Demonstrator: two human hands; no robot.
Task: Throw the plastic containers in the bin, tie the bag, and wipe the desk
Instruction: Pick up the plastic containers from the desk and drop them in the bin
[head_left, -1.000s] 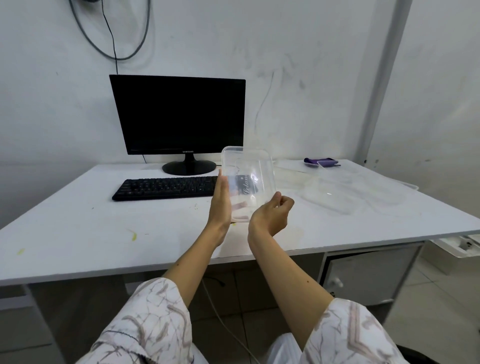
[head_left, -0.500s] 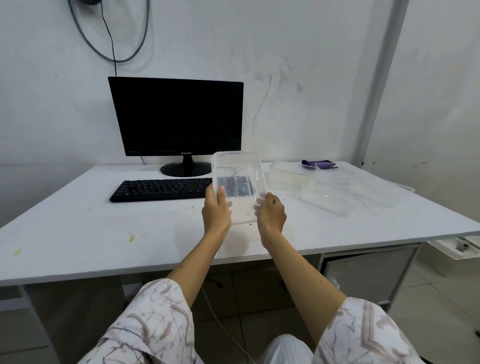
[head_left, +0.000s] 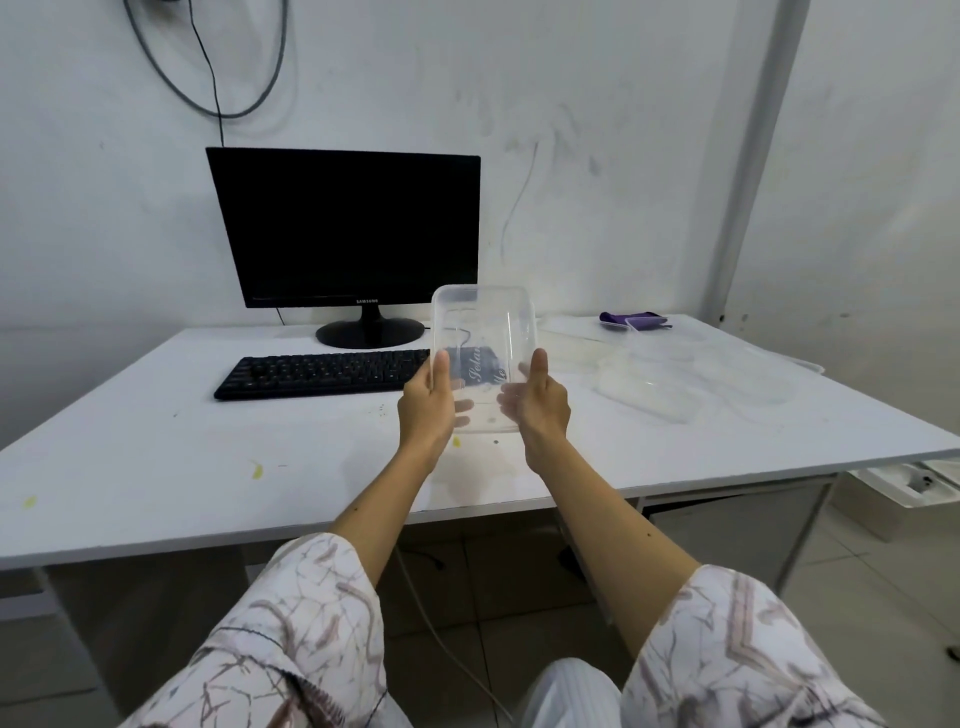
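Head view: white desk against scuffed wall; both hands grip clear container.

keyboard right end behind container, wall cable cropped above

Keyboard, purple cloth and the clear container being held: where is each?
keyboard (head_left: 322, 372): head view, middle of the keys.
purple cloth (head_left: 631, 319): head view, its folded middle.
clear container (head_left: 483, 322): head view, its see-through base, above both thumbs.
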